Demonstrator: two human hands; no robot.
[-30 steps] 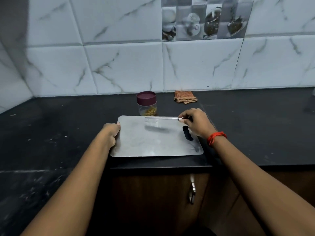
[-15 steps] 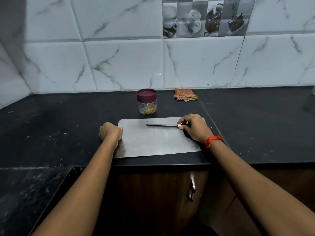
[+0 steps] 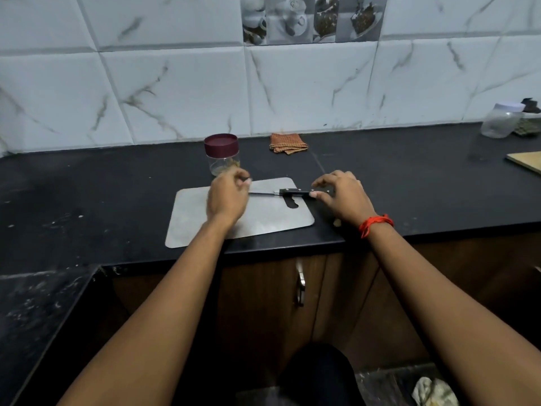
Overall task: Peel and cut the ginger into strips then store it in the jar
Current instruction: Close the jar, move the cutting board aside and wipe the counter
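Right hand [image 3: 342, 197] is arched loosely over the black handle of the knife [image 3: 292, 191], fingers spread, thumb just touching the handle's end, not really gripping it. Left hand [image 3: 227, 197] sits over the blade's tip end but it's blurry, so I can't tell whether it holds anything. The knife lies flat on the metal board [image 3: 263, 218] on the worktop [image 3: 102, 200], and the maroon-lidded jar [image 3: 221, 155] stands just behind the left hand, yellowish bits inside.

A folded orange cloth [image 3: 288, 143] lies on the black counter [image 3: 87, 200] at upper centre, a clear white-lidded container [image 3: 501, 121] stands far right, and a metal cabinet handle [image 3: 300, 285] hangs below.
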